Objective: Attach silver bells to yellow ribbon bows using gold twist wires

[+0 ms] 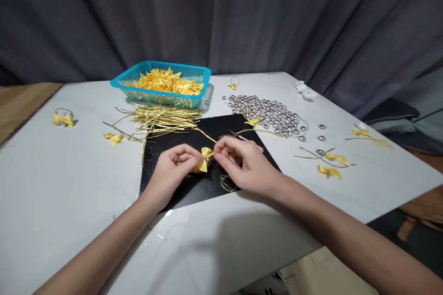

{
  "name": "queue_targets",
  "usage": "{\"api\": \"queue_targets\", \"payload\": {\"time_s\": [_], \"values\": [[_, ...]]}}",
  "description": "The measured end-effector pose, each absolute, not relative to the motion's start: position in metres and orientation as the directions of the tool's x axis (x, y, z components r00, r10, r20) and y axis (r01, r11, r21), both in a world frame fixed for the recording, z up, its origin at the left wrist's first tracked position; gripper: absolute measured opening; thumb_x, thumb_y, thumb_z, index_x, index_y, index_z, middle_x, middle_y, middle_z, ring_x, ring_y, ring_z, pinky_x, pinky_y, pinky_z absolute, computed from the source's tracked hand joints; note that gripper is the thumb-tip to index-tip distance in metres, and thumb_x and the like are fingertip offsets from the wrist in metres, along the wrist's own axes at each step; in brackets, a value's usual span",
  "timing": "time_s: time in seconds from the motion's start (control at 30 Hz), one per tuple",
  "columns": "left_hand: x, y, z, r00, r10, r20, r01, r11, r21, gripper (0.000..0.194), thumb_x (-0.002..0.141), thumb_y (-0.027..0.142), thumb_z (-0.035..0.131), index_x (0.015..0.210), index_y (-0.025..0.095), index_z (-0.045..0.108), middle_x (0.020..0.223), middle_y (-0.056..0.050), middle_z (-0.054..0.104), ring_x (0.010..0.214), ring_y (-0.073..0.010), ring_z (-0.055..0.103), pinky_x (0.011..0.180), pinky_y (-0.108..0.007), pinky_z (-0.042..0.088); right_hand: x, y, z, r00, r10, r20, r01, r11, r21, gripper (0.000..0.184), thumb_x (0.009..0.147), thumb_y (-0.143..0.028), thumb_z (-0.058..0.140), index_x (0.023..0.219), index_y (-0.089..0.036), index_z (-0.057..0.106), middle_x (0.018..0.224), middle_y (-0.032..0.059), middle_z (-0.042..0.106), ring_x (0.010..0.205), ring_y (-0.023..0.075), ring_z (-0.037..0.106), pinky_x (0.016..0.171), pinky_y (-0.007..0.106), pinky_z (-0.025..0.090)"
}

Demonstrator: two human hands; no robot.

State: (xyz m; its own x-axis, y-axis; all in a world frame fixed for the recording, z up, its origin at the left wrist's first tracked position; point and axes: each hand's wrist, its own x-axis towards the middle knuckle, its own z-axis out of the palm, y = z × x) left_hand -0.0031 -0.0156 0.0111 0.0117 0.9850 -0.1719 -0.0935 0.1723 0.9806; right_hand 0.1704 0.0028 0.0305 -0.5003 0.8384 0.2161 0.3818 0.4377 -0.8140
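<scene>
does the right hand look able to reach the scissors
Probably yes: the scissors lie just beyond the right hand, partly hidden by it, with no obstacle showing between them, though that hand is busy beside the yellow bow.

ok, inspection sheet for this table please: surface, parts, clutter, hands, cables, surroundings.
Surface: white table, black mat near the front edge.
Job's things: held yellow bow over the mat; blue basket of yellow bows; gold wires, some overlapping the mat; silver pieces spread loose.
Clutter: scissors partly hidden behind the right hand; crumpled white scrap at the far right.
Hands: left hand pinches the held bow; right hand's fingers meet at its right side, grip unclear.
Cables: nothing seen.
Surroundings: grey curtain behind.
</scene>
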Motion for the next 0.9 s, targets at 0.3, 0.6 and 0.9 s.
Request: {"api": "queue_targets", "payload": {"time_s": [0.3, 0.6, 0.9], "values": [[-0.003, -0.013, 0.01, 0.048, 0.98, -0.193, -0.119, 0.198, 0.973, 0.011, 0.065, 0.025, 0.073, 0.065, 0.015, 0.067, 0.056, 0.002, 0.063, 0.054, -0.0072, 0.052, 0.051, -0.016, 0.041, 0.176, 0.012, 0.028, -0.542, 0.713, 0.445, 0.399, 0.684, -0.61, 0.024, 0.082, -0.002, 0.039, 0.082, -0.013, 0.06, 0.077, 0.003, 0.061, 0.068, 0.0097, 0.052, 0.063, 0.022, 0.039], [-0.004, -0.016, 0.013, 0.099, 0.976, -0.194, -0.108, 0.204, 0.973, 0.009, 0.064, 0.024, 0.074, 0.066, 0.017, 0.069, 0.057, 0.002, 0.063, 0.054, -0.0082, 0.053, 0.053, -0.017, 0.042, 0.171, 0.011, 0.03, -0.47, 0.849, 0.242, 0.358, 0.434, -0.826, 0.009, 0.077, -0.02, 0.061, 0.074, -0.011, 0.064, 0.057, -0.0037, 0.047, 0.045, 0.0039, 0.033, 0.043, 0.019, 0.026], [-0.007, -0.016, 0.012, 0.176, 0.968, -0.18, -0.069, 0.195, 0.978, 0.005, 0.068, 0.022, 0.072, 0.071, 0.018, 0.073, 0.062, 0.001, 0.068, 0.058, -0.0077, 0.057, 0.056, -0.015, 0.043, 0.183, 0.019, 0.043, -0.636, 0.762, -0.126, 0.398, 0.184, -0.899, 0.015, 0.079, -0.026, 0.06, 0.075, -0.011, 0.057, 0.051, -0.0074, 0.038, 0.044, 0.0027, 0.027, 0.039, 0.016, 0.018]]}}
